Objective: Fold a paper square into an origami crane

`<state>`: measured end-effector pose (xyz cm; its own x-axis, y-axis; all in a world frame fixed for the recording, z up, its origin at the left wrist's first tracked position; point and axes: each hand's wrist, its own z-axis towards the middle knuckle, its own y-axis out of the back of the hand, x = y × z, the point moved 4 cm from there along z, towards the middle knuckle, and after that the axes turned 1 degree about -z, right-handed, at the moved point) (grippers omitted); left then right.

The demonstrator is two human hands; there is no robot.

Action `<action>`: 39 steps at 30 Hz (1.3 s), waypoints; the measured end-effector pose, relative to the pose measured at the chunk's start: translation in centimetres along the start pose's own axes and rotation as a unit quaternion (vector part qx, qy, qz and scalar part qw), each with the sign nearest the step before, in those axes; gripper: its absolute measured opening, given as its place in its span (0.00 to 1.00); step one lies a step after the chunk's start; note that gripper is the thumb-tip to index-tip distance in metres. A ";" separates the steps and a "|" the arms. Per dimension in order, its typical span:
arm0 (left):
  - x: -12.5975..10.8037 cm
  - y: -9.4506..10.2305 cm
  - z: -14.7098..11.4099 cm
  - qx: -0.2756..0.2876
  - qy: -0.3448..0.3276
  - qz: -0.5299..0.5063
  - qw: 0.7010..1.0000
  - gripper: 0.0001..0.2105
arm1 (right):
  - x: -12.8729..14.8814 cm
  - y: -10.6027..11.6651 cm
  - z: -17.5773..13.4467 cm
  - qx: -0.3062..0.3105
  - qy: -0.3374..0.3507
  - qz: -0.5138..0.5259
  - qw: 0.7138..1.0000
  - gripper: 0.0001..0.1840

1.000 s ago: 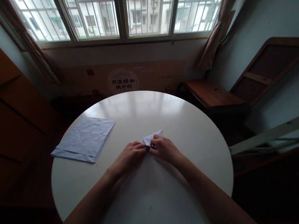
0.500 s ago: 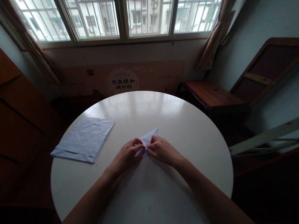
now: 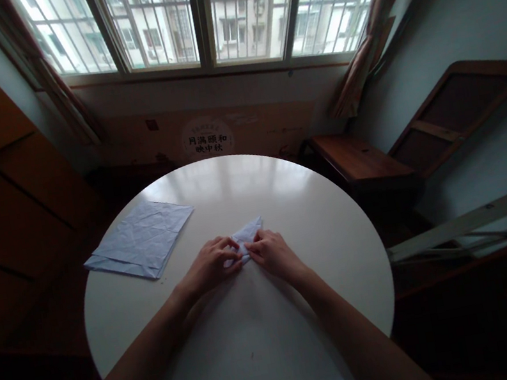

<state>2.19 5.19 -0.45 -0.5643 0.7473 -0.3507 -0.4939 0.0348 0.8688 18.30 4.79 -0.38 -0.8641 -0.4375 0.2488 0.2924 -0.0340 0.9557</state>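
A small folded sheet of pale paper (image 3: 247,231) lies on the white round table (image 3: 259,370), its pointed corner aimed away to the upper right. My left hand (image 3: 214,260) grips the paper's left side with thumb and fingertips. Close beside it, my right hand (image 3: 271,250) pinches the near right edge between thumb and index finger. Both hands rest low over the tabletop, and their fingers cover part of the folds.
Creased pale paper sheets (image 3: 145,237) lie stacked at the table's left edge. Beyond the table stand a printed cardboard panel (image 3: 252,125) and a brown wooden stool (image 3: 355,160). A barred window (image 3: 244,16) is above.
My left hand has shifted slightly left and down, and the fingertips of both hands are a little farther apart. More of the folded paper shows between them.
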 end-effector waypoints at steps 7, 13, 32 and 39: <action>0.9 -0.6 0.1 -0.024 0.029 0.046 0.998 0.09 | -0.1 -0.2 0.2 -0.038 -0.016 0.004 0.999 0.08; 0.5 -0.8 -0.1 -0.001 0.020 0.029 0.999 0.10 | 0.2 0.2 0.0 -0.029 -0.016 0.002 0.999 0.10; 0.3 -0.8 -0.2 0.028 0.045 0.007 0.999 0.09 | -0.8 1.6 -0.3 -0.003 -0.100 -0.011 0.995 0.17; 0.5 -0.7 -0.3 0.020 0.042 0.025 0.999 0.08 | -0.8 1.4 -0.2 -0.007 -0.097 -0.015 0.995 0.16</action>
<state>2.07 5.38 -1.30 -0.6418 0.6902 -0.3342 -0.4389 0.0267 0.8982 19.47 4.90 0.74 -0.9350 -0.2536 0.2480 0.2705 -0.0579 0.9610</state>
